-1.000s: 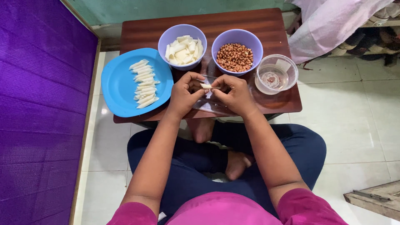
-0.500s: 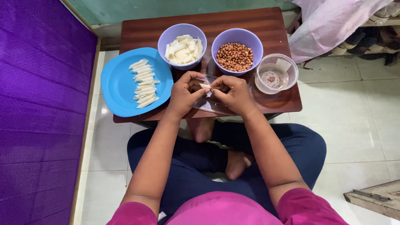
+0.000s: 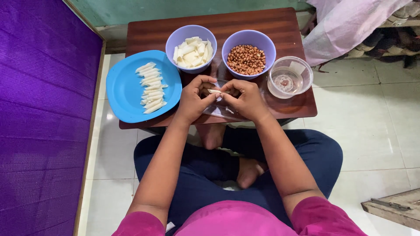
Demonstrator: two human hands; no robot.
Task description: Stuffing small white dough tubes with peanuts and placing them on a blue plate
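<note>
A blue plate [image 3: 127,89] holds rolled white pieces. Beside it, the left hand [image 3: 192,101] and right hand [image 3: 246,99] meet over the table [image 3: 262,19], fingertips pinching one small white piece [image 3: 214,91] together, below two bowls.

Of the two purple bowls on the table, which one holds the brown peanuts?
The right purple bowl, next to the clear plastic container, holds peanuts. The left purple bowl holds pale dough pieces.
</note>
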